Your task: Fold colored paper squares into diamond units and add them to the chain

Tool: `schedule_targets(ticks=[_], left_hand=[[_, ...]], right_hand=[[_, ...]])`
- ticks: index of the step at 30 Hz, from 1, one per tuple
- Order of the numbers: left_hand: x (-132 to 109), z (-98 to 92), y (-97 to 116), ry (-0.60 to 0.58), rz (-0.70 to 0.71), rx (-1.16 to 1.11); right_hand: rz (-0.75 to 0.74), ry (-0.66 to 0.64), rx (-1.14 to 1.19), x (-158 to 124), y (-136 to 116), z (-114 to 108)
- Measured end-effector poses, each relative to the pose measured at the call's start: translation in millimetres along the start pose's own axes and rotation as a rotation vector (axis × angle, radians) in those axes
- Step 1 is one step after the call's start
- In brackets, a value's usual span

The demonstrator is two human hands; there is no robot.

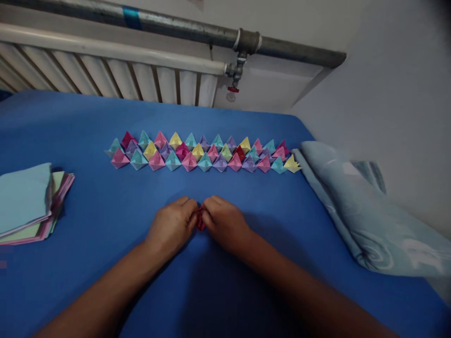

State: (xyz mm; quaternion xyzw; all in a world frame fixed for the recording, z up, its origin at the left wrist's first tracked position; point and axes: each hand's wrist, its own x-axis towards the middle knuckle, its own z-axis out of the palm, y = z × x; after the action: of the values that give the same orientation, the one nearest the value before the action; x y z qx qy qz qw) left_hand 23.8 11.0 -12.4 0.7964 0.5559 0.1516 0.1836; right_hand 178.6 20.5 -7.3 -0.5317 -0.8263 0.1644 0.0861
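Observation:
A small piece of folded red paper point(200, 220) is pinched between my two hands, low over the blue surface point(141, 277). My left hand point(174, 223) is closed on its left side, the thumb and fingers pressed together. From the other side my right hand point(225, 220) grips it in the same way. Most of the paper is hidden by the fingers, so its folded shape cannot be made out. Beyond the hands, rows of colourful folded paper boats point(189, 161) stand side by side in pink, teal, yellow, purple and red.
At the left lies a stack of coloured paper sheets point(24, 199), a light blue one on top. A folded teal blanket point(366, 220) rests at the right by the wall. Behind the far edge are a white radiator point(105, 54) and a metal pipe point(197, 30) with a red-handled valve point(233, 89).

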Motion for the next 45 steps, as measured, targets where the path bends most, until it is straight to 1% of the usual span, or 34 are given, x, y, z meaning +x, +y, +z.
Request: schedule_targets(ticks=[8,11,14,17,21,25,28,30,32,33,35,37,39,42,45], left_hand=[[0.5,-0.8,0.4,-0.015,-0.03,-0.017],[0.2,-3.0,-0.1,-0.007,-0.043,-0.088],[-0.4,-4.9,0.4,-0.006,-0.046,-0.088],[-0.5,-4.2,1.4,-0.027,-0.032,-0.073],[1.2,-1.0,1.7,-0.022,-0.003,-0.041],[3.9,0.0,1.3,-0.026,-0.025,-0.066],[4.8,-0.4,1.3,-0.012,-0.026,-0.023],[4.4,-1.9,0.2,-0.011,-0.021,-0.052],[3.4,-5.0,-2.6,0.006,-0.035,-0.179],[2.9,-6.9,-4.7,0.027,-0.056,-0.249],[2.1,-11.2,-9.6,0.082,-0.111,-0.342],[2.1,-14.7,-14.6,0.132,-0.16,-0.353],[2.8,-16.8,-18.4,0.157,-0.187,-0.34],[4.3,-18.0,-21.4,0.164,-0.219,-0.325],[5.0,-18.0,-22.1,0.163,-0.229,-0.309]], right_hand=[[-0.001,0.024,0.064,0.1,0.5,1.3],[-0.007,0.045,0.142,-1.5,1.9,0.4],[-0.028,0.074,0.22,-2.5,3.3,-0.5],[-0.034,0.059,0.174,-1.7,3.7,-0.5],[-0.022,0.034,0.076,0.0,2.9,0.9],[-0.019,0.064,0.077,1.3,2.1,4.1],[-0.027,0.101,0.093,2.4,2.7,5.9],[-0.044,0.119,0.178,1.8,5.2,5.3],[-0.049,0.143,0.347,-0.6,10.4,2.7],[-0.029,0.163,0.44,-2.5,13.7,0.6],[0.057,0.195,0.588,-7.3,21.0,-4.6],[0.147,0.203,0.648,-12.4,26.6,-10.3],[0.183,0.212,0.641,-17.7,28.2,-15.2],[0.141,0.263,0.573,-27.2,21.8,-18.8],[0.021,0.257,0.499,-38.6,9.8,-17.1]])
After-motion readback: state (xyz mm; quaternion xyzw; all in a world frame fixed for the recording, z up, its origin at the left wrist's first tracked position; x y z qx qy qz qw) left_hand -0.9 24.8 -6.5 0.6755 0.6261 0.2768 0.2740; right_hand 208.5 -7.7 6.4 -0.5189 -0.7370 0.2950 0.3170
